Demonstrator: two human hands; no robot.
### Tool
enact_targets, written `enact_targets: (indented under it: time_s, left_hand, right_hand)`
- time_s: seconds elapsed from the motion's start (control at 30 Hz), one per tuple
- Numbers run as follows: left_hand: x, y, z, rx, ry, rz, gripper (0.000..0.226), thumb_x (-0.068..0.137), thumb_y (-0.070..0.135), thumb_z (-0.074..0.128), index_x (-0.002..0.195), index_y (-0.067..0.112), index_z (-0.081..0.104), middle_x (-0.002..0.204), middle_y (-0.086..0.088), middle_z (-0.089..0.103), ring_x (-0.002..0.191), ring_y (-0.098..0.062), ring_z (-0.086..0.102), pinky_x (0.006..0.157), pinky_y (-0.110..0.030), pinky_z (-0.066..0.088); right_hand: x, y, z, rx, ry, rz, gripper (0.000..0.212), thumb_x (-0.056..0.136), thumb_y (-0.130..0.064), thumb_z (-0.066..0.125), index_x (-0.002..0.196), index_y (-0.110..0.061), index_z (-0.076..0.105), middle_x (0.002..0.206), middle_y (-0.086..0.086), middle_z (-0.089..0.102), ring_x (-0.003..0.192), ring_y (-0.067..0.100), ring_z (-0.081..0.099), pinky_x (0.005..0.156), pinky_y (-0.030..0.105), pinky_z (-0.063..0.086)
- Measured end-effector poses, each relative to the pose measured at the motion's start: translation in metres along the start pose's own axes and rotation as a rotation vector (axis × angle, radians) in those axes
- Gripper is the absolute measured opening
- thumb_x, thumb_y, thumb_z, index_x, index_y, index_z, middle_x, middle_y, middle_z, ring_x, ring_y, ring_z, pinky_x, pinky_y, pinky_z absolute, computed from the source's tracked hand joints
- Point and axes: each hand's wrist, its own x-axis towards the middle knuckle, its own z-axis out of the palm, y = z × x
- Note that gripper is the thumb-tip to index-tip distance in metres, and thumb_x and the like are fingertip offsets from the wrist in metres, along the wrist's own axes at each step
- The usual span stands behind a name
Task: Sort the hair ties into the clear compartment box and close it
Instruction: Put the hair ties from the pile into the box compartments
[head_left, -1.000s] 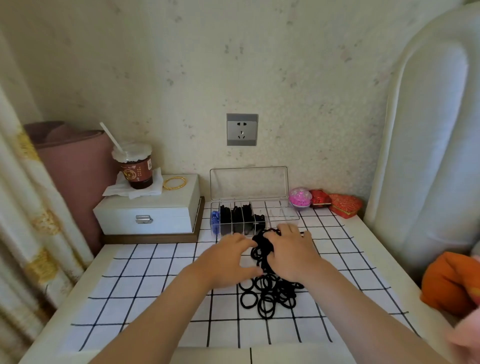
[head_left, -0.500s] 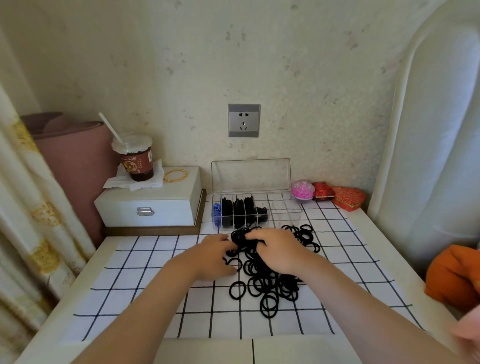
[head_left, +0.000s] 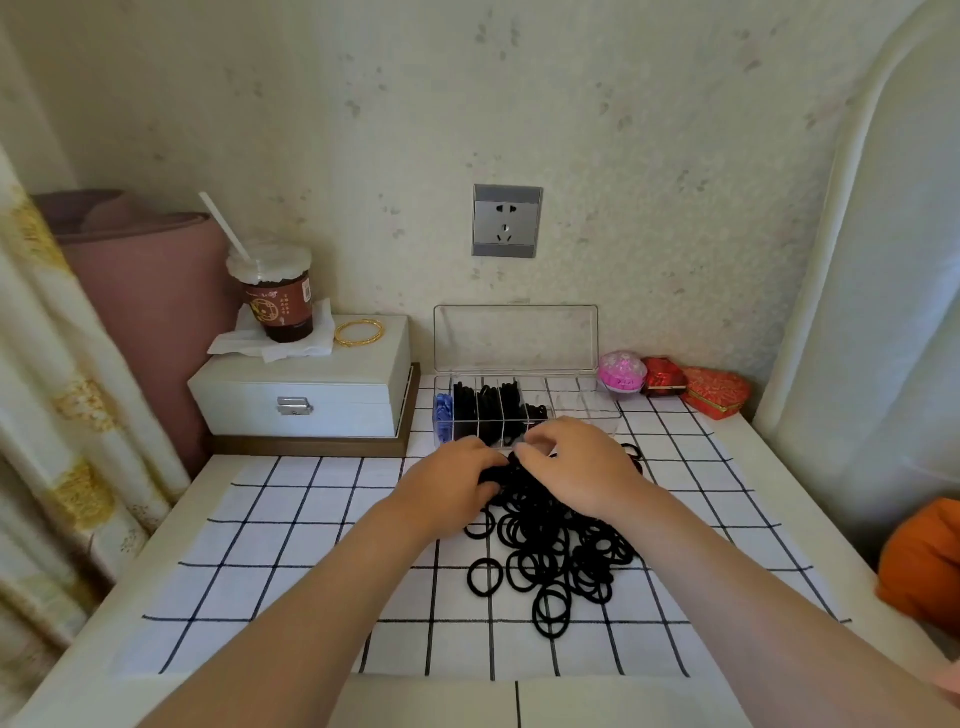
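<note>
A heap of black hair ties (head_left: 558, 551) lies on the white cloth with a black grid (head_left: 291, 561). Behind it stands the clear compartment box (head_left: 582, 402), its lid (head_left: 514, 338) upright against the wall. Its left cells hold blue pieces (head_left: 443, 415) and packed black ties (head_left: 488, 410); the right cells look bare. My left hand (head_left: 447, 488) and my right hand (head_left: 576, 473) meet at the far end of the heap, just in front of the box. Both hands pinch a bunch of black ties between their fingertips.
A white jewellery box (head_left: 306, 395) at the back left carries a drink cup with a straw (head_left: 278, 291) on a tissue and gold bangles (head_left: 359, 332). Pink (head_left: 622, 371) and red trinket boxes (head_left: 714, 389) sit right of the clear box. An orange item (head_left: 919, 561) lies far right.
Both hands have shifted with the bunch of ties toward the box's front edge. More of the loose heap shows below them.
</note>
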Motion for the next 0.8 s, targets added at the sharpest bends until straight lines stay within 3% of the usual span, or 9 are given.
enact_targets:
  time_s: [0.07,0.17,0.27,0.33,0.43,0.53,0.63,0.7,0.8]
  left_hand:
    - [0.003,0.000,-0.001,0.012,0.018,0.002,0.038,0.093,0.023,0.059,0.130,0.032,0.060,0.117,0.003,0.054,0.107,-0.017,0.055,0.092,-0.038,0.049]
    - [0.004,-0.002,-0.005,0.073,0.044,0.004,0.027,0.091,0.024,0.063,0.117,0.033,0.068,0.117,0.006,0.054,0.103,-0.016,0.057,0.087,-0.035,0.051]
    - [0.004,-0.005,-0.010,0.060,0.065,-0.016,0.020,0.089,0.024,0.065,0.107,0.031,0.072,0.117,0.008,0.055,0.101,-0.014,0.057,0.086,-0.033,0.052]
    - [0.005,-0.005,-0.016,-0.010,0.073,-0.032,0.018,0.091,0.022,0.064,0.107,0.027,0.071,0.114,0.006,0.056,0.099,-0.013,0.057,0.087,-0.030,0.050]
    - [0.005,-0.005,-0.025,-0.171,0.068,-0.074,0.017,0.095,0.018,0.058,0.108,0.027,0.063,0.100,0.008,0.061,0.082,-0.004,0.056,0.076,-0.024,0.048]
    - [0.004,-0.004,-0.029,-0.230,0.062,-0.112,0.016,0.098,0.021,0.055,0.111,0.028,0.060,0.106,0.008,0.064,0.089,-0.009,0.061,0.082,-0.030,0.053]
    - [0.002,-0.005,-0.030,-0.225,-0.007,-0.152,0.023,0.097,0.022,0.058,0.119,0.027,0.062,0.114,0.008,0.062,0.100,-0.010,0.061,0.085,-0.023,0.048]
    - [0.000,-0.007,-0.029,-0.224,-0.059,-0.161,0.021,0.094,0.022,0.063,0.113,0.025,0.068,0.110,0.008,0.066,0.097,-0.008,0.061,0.081,-0.019,0.045]
    - [-0.003,-0.006,-0.029,-0.239,-0.059,-0.193,0.008,0.090,0.028,0.067,0.097,0.025,0.071,0.096,0.006,0.069,0.089,-0.010,0.064,0.079,-0.022,0.050]
  right_hand:
    - [0.004,-0.003,0.005,-0.122,-0.031,-0.009,0.033,0.088,-0.062,0.047,0.088,-0.035,0.066,0.086,-0.011,0.057,0.080,0.013,0.057,0.064,0.030,0.043]
    - [0.008,-0.003,0.012,-0.191,-0.080,-0.025,0.032,0.091,-0.052,0.056,0.076,-0.026,0.064,0.078,-0.007,0.062,0.073,0.014,0.060,0.057,0.027,0.040]
    - [0.012,-0.003,0.010,-0.016,-0.058,0.007,0.029,0.093,-0.043,0.058,0.075,-0.024,0.070,0.074,-0.005,0.069,0.073,0.014,0.064,0.065,0.029,0.050]
    - [0.015,-0.002,0.002,0.134,-0.031,0.037,0.024,0.095,-0.035,0.057,0.084,-0.024,0.076,0.082,-0.004,0.073,0.078,0.013,0.066,0.072,0.028,0.052]
    - [0.015,0.002,-0.011,0.339,-0.011,0.086,0.019,0.096,-0.023,0.059,0.102,-0.023,0.076,0.082,-0.004,0.075,0.071,0.010,0.067,0.068,0.025,0.052]
    - [0.012,0.006,-0.018,0.573,-0.072,0.184,0.018,0.096,-0.018,0.061,0.104,-0.021,0.076,0.075,0.001,0.076,0.065,0.017,0.072,0.059,0.029,0.057]
    - [0.005,0.009,-0.021,0.620,-0.138,0.202,0.019,0.092,-0.005,0.062,0.095,-0.018,0.076,0.083,0.002,0.075,0.066,0.014,0.072,0.058,0.026,0.054]
    - [0.002,0.010,-0.023,0.636,-0.162,0.207,0.021,0.090,-0.001,0.062,0.090,-0.016,0.076,0.088,0.005,0.074,0.072,0.016,0.073,0.060,0.026,0.054]
    - [0.001,0.009,-0.030,0.623,-0.128,0.197,0.011,0.091,-0.015,0.067,0.091,-0.016,0.078,0.085,-0.002,0.075,0.068,0.010,0.071,0.057,0.016,0.046]
